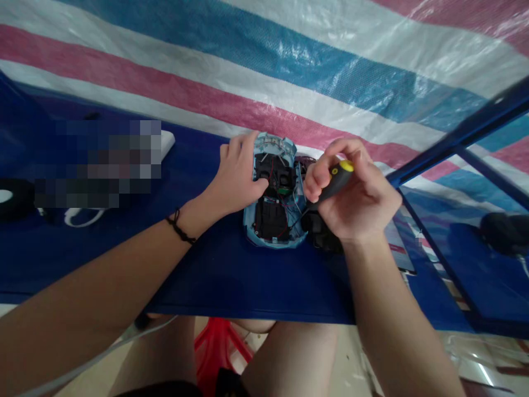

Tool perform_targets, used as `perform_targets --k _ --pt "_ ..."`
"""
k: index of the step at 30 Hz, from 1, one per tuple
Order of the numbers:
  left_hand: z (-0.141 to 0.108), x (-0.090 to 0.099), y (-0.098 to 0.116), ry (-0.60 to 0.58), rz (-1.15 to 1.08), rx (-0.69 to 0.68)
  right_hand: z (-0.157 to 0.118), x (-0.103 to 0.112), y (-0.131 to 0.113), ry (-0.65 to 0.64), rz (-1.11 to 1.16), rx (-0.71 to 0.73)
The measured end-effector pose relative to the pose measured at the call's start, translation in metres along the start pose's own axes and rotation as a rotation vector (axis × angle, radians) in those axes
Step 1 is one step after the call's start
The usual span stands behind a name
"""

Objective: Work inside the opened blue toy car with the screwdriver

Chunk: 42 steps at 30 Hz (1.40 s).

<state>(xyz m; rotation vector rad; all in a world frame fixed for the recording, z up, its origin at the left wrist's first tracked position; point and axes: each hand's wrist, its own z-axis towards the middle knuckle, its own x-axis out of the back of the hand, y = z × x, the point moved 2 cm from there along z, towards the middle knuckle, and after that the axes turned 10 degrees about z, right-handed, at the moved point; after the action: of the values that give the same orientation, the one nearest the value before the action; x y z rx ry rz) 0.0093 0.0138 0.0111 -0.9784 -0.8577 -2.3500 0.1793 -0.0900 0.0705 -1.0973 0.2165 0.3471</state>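
A light blue toy car body (276, 241) lies with its inside facing up on the dark blue table, showing black plastic parts, thin wires and a small green circuit board (284, 191). My left hand (243, 173) grips its left side, thumb over the inner edge. In my right hand (351, 190) is a screwdriver (335, 179) with a black and yellow handle. Its shaft slants down left towards the lower right part of the car body; whether the tip touches a screw I cannot tell. Beside the body, partly under my right hand, sits a black plastic part (324, 234).
A striped plastic sheet (264, 71) hangs behind the table. On the left are a blurred-out patch, a white cable (85, 218) and a black round object (16, 198). To the right lie a phone-like device (400, 248), a blue metal frame (454, 146) and a black object (504, 231).
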Motion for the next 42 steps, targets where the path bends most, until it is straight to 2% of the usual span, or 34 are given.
perform_targets --k 4,8,11,17,26,31,37,42 --pt "-0.003 0.018 0.023 0.045 -0.025 -0.237 0.000 0.002 0.001 0.023 -0.038 0.017" --pt "-0.009 0.022 0.041 -0.061 -0.103 -0.525 -0.001 0.002 0.004 0.023 -0.026 0.019" --pt "-0.014 0.017 0.046 -0.145 -0.124 -0.645 -0.001 0.000 0.005 0.028 0.000 0.004" --pt "-0.018 0.013 0.047 -0.242 -0.047 -0.690 -0.003 -0.004 0.003 0.022 -0.032 0.042" --pt "-0.021 0.009 0.048 -0.237 0.062 -0.727 -0.004 0.000 0.003 0.027 -0.037 0.026" --pt "-0.021 0.009 0.049 -0.255 0.112 -0.754 -0.003 0.002 0.001 -0.034 -0.007 0.044" --pt "-0.021 0.007 0.049 -0.263 0.126 -0.787 -0.003 0.001 0.001 -0.064 0.009 -0.008" --pt "-0.021 0.007 0.048 -0.260 0.136 -0.798 0.000 0.002 0.001 -0.062 0.083 0.042"
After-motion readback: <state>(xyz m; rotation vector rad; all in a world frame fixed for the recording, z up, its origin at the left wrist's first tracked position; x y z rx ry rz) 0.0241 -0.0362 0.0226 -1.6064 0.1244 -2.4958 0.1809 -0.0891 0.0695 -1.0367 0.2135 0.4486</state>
